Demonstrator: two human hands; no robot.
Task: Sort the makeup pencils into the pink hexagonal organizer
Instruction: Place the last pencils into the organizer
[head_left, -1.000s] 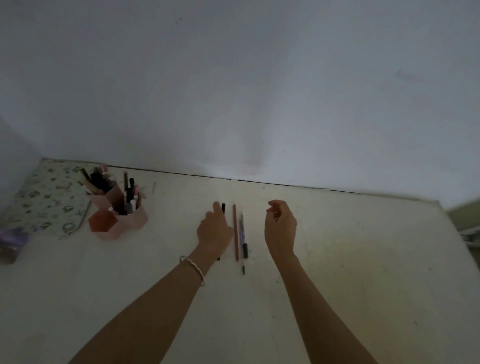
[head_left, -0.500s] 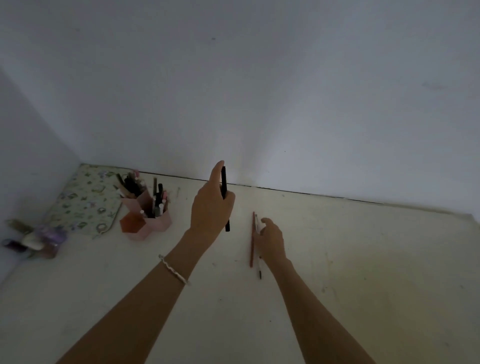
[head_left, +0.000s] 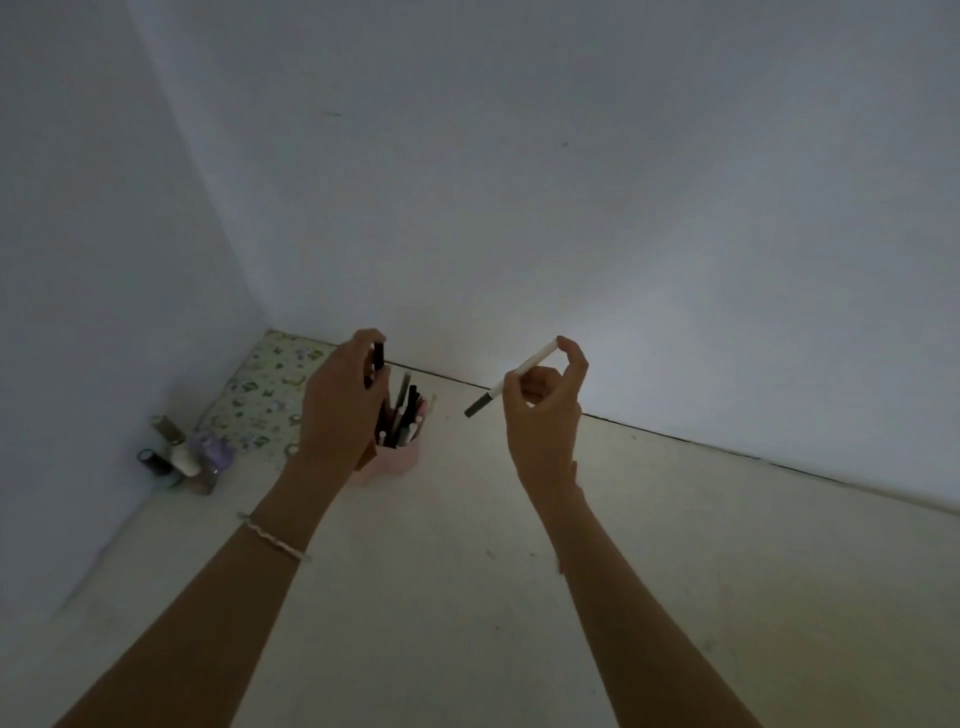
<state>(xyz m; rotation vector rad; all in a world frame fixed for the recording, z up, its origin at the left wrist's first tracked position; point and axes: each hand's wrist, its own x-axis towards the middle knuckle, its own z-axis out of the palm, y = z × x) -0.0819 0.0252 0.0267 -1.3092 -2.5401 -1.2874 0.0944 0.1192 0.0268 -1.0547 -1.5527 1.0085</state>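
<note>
The pink hexagonal organizer (head_left: 397, 460) stands on the pale surface near the back wall, with several pencils (head_left: 406, 415) upright in it. My left hand (head_left: 337, 410) is directly in front of and above it, hiding its left part, and grips a black pencil (head_left: 378, 356) held upright. My right hand (head_left: 545, 410) is raised to the right of the organizer. It pinches a white pencil with a dark tip (head_left: 511, 378), tilted with the dark end down-left. The red pencil seen earlier on the surface is hidden.
A floral patterned mat (head_left: 260, 400) lies in the back left corner against the walls. A cluster of small bottles (head_left: 184, 457) stands at its near edge, left of the organizer. A bracelet (head_left: 275, 538) circles my left wrist.
My left hand lifted the black pencil off the surface and carried it left over the organizer. My right hand picked up the white pencil and raised it. The camera swung left.
</note>
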